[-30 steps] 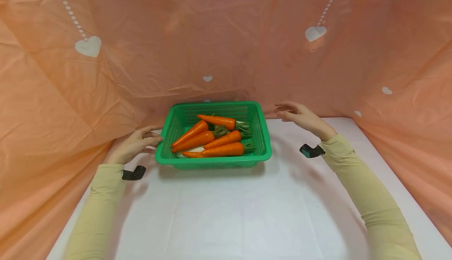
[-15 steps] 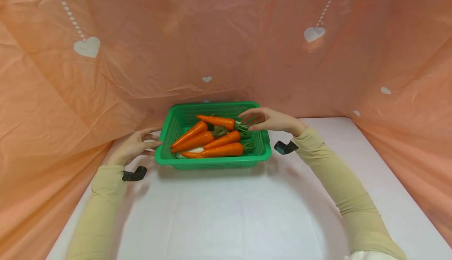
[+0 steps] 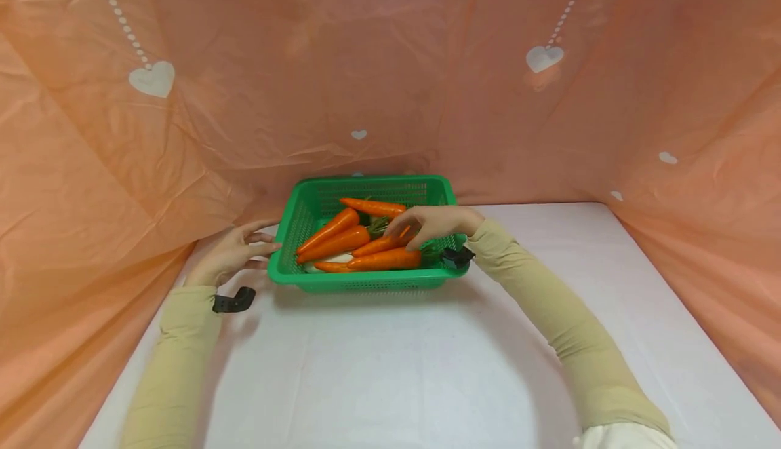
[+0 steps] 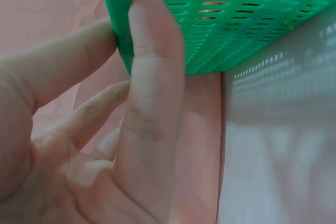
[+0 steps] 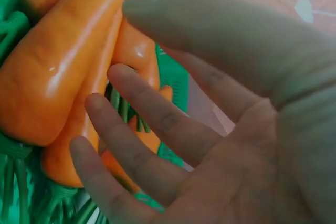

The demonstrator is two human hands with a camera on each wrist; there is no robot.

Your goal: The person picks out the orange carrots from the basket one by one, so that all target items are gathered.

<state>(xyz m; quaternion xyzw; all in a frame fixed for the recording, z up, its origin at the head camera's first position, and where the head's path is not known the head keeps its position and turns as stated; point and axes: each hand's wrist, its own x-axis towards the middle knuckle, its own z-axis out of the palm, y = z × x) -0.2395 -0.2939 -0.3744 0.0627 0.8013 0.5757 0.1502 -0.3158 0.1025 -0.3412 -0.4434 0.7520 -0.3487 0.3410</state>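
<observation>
A green perforated basket [image 3: 369, 285] stands on the white table with several orange carrots [image 3: 332, 244] inside. At the basket's left side, my left hand [image 3: 230, 254] holds the rim; in the left wrist view the thumb [image 4: 155, 66] lies under the rim and another finger touches its other side. Above the right half of the carrots reaches my right hand [image 3: 438, 222], its fingers spread and loosely bent. In the right wrist view, the thumb and fingertips hang close to a carrot [image 5: 63, 72] without closing round it. The hand hides some green carrot tops.
Something white [image 3: 337, 260] shows beneath the carrots. A peach curtain [image 3: 390, 96] with white hearts hangs behind the basket and down both sides. The white tabletop [image 3: 378, 367] stretches in front. Each wrist carries a small black camera [image 3: 234, 300].
My right hand has come in from the right of the basket, moving left and down over the carrots. The left hand stays at the rim, and the basket has not moved.
</observation>
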